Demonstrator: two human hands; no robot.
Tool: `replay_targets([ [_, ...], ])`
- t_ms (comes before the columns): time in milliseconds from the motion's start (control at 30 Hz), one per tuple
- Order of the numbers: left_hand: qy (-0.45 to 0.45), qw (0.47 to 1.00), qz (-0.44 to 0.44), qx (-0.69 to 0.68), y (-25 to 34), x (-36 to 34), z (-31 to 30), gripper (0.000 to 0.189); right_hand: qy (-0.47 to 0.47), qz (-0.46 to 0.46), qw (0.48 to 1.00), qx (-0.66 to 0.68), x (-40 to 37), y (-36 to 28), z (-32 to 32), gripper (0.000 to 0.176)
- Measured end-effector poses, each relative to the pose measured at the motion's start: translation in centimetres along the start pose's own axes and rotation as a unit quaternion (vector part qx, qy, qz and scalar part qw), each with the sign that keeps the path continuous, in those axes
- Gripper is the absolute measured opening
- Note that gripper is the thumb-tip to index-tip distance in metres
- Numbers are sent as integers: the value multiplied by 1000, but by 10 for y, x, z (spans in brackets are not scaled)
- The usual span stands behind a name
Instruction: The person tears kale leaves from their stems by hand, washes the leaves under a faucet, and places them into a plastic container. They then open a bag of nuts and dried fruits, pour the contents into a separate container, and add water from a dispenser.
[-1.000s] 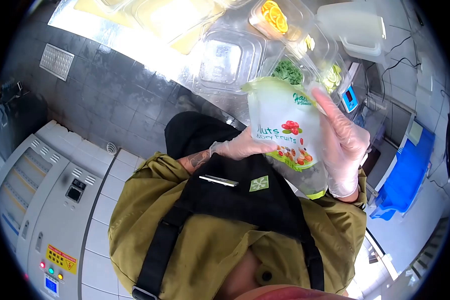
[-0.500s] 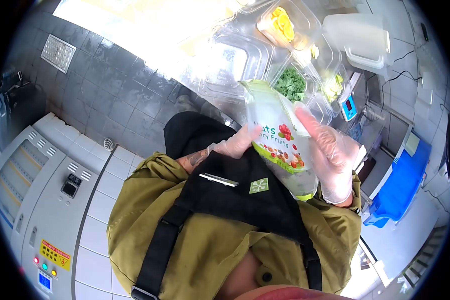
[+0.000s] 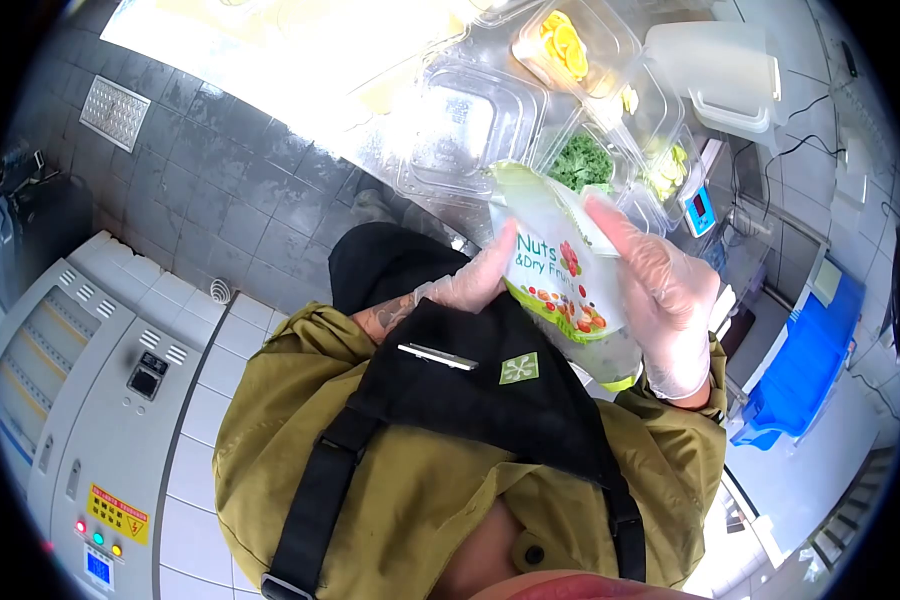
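At the near edge of a shiny steel tabletop [image 3: 310, 95] bearing clear plastic containers [image 3: 470, 120], a white-and-green pouch of nuts and dry fruits [image 3: 560, 270] is held near the chest, gloved left hand [image 3: 465, 285] pinching its left edge, gloved right hand [image 3: 660, 285] clasping its right side.

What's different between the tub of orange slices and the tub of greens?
The orange-slice tub holds yellow-orange rounds; the greens tub holds dark leafy greens. The orange-slice tub sits unobstructed, farther from the person; the greens tub is nearer, partly hidden behind the snack bag held by the left hand and right hand. Both are clear plastic, on the metal counter.
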State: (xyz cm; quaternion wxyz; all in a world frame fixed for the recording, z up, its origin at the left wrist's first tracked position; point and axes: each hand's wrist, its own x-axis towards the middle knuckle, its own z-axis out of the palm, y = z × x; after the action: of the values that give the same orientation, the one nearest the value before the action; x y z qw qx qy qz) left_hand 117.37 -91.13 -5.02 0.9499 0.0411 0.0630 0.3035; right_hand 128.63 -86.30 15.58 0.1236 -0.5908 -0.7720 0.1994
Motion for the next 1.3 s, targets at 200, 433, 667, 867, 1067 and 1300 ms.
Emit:
replay_targets([
  [200, 6, 1000, -8, -3, 8, 2, 4, 68, 11, -3, 1000, -6, 3, 3, 2, 57],
  [433, 5, 1000, -6, 5, 8, 5, 1, 69, -4, 57, 998, -19, 9, -9, -5, 50],
  [667, -5, 1000, -10, 6, 18, 9, 8, 67, 50, 7, 999, -22, 13, -3, -5, 57],
  [867, -8, 1000, -4, 0, 20, 10, 8, 67, 38, 64, 997, -11, 16, -7, -6, 51],
  [1067, -3, 1000, 2, -15, 17, 13, 11, 68, 18, 75, 997, 14, 23, -4, -4, 44],
  [1300, -8, 999, 8, -33, 24, 13, 20, 67, 13, 91, 995, 39, 30, -6, -2, 40],
])
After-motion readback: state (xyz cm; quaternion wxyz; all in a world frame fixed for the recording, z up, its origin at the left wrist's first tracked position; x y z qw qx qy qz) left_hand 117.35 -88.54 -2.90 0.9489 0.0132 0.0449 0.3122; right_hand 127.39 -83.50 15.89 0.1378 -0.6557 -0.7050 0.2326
